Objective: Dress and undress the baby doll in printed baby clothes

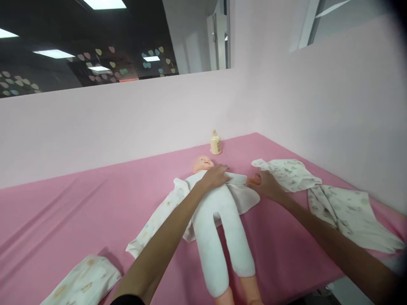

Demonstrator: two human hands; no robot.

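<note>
Left hand (215, 176) flat and open, palm down on the chest of the baby doll (216, 216); right hand (266, 184) just beside, closed around the doll's outstretched arm at the sleeve end. Doll on its back mid-table on the pink sheet (79, 212), head toward the wall, white soft body, bare peach feet, patterned garment (159, 220) spread beneath. Cream bottle (216, 143) beyond the head.

The doll (219, 212) lies face up on the pink worktop (79, 212), white-bodied, head away, atop an open patterned garment (159, 220).
</note>
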